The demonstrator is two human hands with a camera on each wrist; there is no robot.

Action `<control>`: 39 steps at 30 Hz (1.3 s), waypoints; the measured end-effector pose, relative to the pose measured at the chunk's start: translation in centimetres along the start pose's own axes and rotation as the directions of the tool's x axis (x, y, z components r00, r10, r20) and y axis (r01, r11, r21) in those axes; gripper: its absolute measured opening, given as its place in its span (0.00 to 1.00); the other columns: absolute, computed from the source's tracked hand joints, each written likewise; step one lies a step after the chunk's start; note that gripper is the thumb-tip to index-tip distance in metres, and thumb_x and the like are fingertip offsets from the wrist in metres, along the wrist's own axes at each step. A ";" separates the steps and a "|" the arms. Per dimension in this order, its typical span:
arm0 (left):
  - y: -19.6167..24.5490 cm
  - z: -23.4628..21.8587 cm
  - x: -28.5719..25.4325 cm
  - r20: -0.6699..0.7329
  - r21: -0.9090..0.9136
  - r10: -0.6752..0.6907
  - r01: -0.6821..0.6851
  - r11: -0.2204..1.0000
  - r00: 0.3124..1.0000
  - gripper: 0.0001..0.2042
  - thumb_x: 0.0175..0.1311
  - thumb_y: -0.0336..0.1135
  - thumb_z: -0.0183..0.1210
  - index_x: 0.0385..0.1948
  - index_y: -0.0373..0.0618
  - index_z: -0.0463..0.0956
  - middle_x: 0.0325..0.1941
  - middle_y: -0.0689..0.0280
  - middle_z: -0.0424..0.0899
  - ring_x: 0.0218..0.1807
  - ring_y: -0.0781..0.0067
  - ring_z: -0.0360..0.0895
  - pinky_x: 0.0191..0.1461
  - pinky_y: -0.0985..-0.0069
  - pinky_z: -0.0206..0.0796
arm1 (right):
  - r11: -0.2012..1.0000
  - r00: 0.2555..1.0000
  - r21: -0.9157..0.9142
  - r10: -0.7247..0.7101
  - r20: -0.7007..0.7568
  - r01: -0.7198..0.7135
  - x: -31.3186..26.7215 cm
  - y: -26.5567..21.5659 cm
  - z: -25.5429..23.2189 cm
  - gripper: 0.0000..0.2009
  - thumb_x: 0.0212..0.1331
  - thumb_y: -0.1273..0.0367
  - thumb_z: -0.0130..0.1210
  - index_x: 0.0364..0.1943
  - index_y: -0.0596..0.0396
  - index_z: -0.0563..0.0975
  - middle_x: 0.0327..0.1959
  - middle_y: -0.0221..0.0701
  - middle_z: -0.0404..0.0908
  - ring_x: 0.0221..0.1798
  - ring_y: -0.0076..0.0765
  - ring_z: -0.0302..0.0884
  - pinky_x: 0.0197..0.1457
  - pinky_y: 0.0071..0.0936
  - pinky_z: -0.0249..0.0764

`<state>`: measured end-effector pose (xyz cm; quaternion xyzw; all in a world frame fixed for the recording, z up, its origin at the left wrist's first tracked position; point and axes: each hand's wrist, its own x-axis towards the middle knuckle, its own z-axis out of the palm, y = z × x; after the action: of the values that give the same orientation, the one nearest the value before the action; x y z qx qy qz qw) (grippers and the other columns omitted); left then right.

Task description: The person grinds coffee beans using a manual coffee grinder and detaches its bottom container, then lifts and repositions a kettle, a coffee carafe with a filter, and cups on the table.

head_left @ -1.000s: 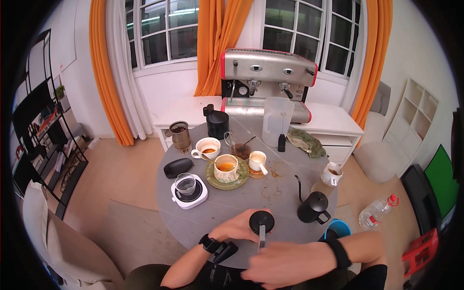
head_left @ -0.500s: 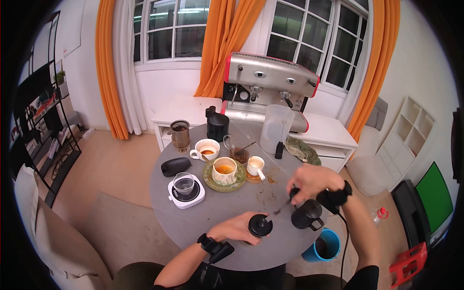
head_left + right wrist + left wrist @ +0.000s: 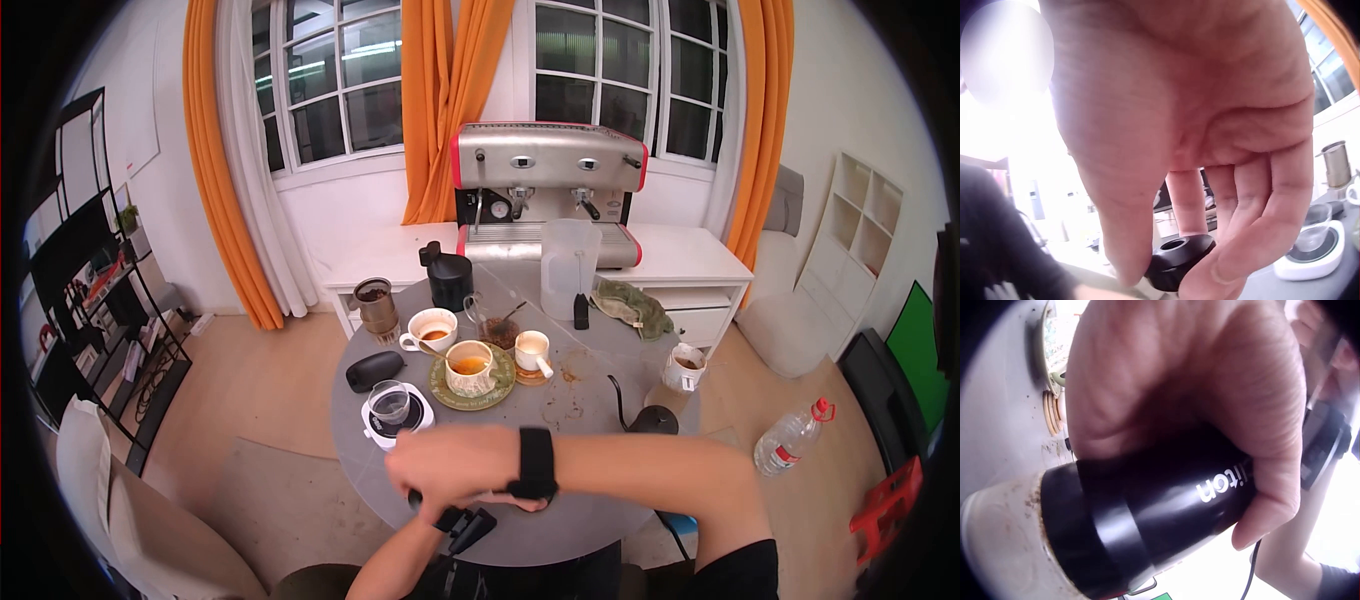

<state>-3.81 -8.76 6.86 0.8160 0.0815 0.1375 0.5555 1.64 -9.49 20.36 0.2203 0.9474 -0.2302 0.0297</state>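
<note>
At the left of the round grey table [image 3: 350, 412], a white coffee scale [image 3: 378, 432] bears a small clear glass cup [image 3: 388, 403]. The right hand [image 3: 450, 462] reaches across to just this side of it, thumb and fingers clamped on a black crank knob [image 3: 1179, 269]. A wide swing could clip the glass, since so little room seems left between knuckles and scale (the right wrist view does show them apart).

Next along, above the hands, a patterned teacup [image 3: 470, 368] of amber liquid sits on a green saucer [image 3: 506, 384]; a jolt to the table could slop it over.

The hand coffee grinder is over the near side of the table, hidden in the head view by the right arm. In the left wrist view its black body [image 3: 1166, 506] shows the left hand [image 3: 1185, 381] clamped around it, the fingers curled over the smooth barrel. If that grip loosens, the body could turn along with the crank, and a slip might tip it. The translucent catch cup [image 3: 1004, 531] at its base, specked with brown, could work loose and spill if it is poorly seated.

Farther right, the black gooseneck kettle [image 3: 655, 420] is partly hidden behind the right forearm. A returning elbow could catch it, and the black cord [image 3: 1250, 569] hanging near that arm could snag.
</note>
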 end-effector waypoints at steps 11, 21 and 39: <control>0.6 -0.7 1.2 -0.029 -0.324 0.030 -0.038 0.945 0.999 0.20 0.37 0.25 0.66 0.37 0.42 0.74 0.37 0.69 0.79 0.41 0.77 0.74 0.47 0.77 0.67 | 0.970 0.987 0.220 0.128 -0.093 -0.105 -14.7 -6.2 4.2 0.17 0.56 0.62 0.58 0.50 0.50 0.77 0.42 0.35 0.76 0.46 0.44 0.72 0.50 0.33 0.68; 0.7 -0.6 0.9 -0.020 -0.323 0.009 -0.015 0.946 1.000 0.18 0.38 0.24 0.66 0.36 0.42 0.74 0.37 0.69 0.79 0.40 0.78 0.74 0.47 0.77 0.67 | 0.545 0.650 0.837 0.622 -0.437 0.041 -18.0 1.3 13.7 0.36 0.47 0.83 0.61 0.65 0.57 0.62 0.49 0.34 0.75 0.44 0.26 0.74 0.50 0.22 0.73; 6.9 -1.2 -0.5 -0.065 -0.319 0.127 -0.142 0.937 0.990 0.17 0.42 0.28 0.68 0.36 0.42 0.74 0.36 0.68 0.79 0.39 0.78 0.73 0.46 0.79 0.65 | 0.717 0.776 0.697 0.448 -0.444 -0.016 -12.8 5.0 13.8 0.34 0.32 0.70 0.76 0.49 0.57 0.71 0.45 0.29 0.74 0.47 0.24 0.70 0.48 0.26 0.71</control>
<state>-4.76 -10.39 13.62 0.7145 0.0140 0.2042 0.6690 14.71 -16.89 7.93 0.3995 0.7271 -0.4630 -0.3121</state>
